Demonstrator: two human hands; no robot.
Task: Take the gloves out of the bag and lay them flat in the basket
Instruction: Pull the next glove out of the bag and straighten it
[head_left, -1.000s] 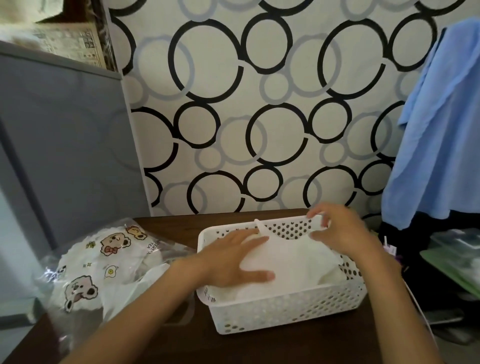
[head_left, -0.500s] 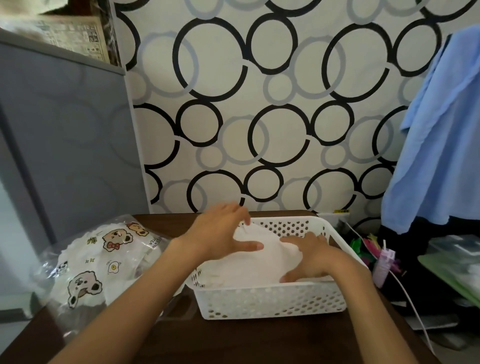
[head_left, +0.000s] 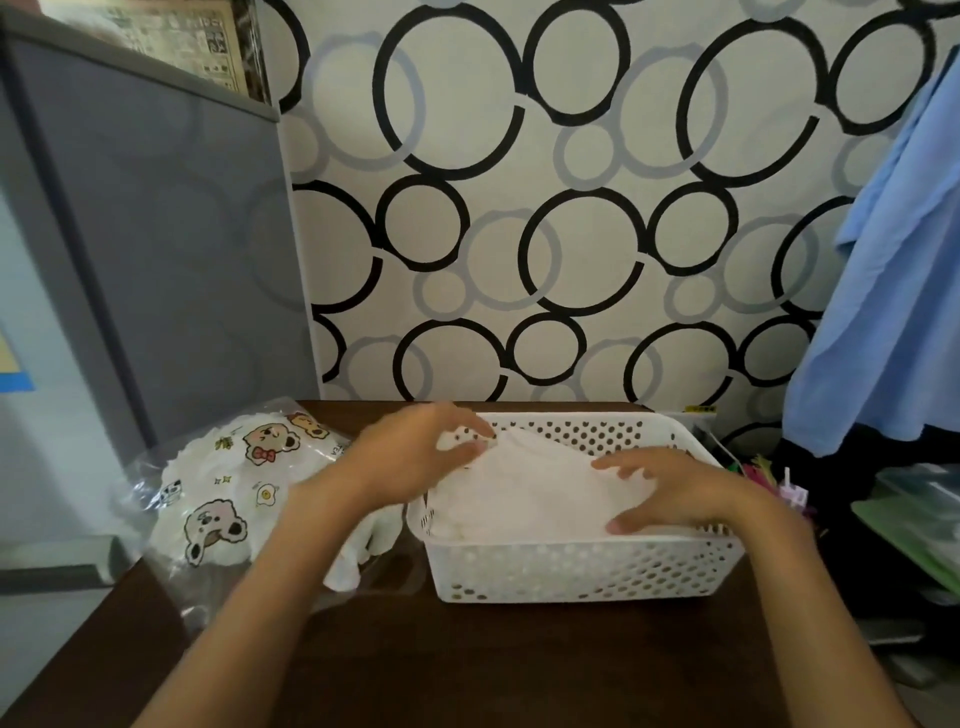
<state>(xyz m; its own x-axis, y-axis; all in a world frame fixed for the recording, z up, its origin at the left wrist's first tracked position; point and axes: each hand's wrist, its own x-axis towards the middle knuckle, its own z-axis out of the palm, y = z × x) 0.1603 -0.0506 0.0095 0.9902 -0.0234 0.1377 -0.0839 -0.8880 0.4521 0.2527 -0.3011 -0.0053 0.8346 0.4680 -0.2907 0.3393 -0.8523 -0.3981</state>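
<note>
both hands on gloves in basket

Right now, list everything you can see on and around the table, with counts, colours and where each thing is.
basket: one, white perforated plastic, on the table, centre right
gloves: count unclear, white, lying in the basket
bag: one, clear plastic with bear prints, left of the basket, white items inside
table: one, dark brown wood
blue cloth: one, hanging at the right
grey cabinet: one, at the left
left hand: over the basket's left far corner, fingers on the gloves
right hand: fingers spread, pressing the gloves
</note>
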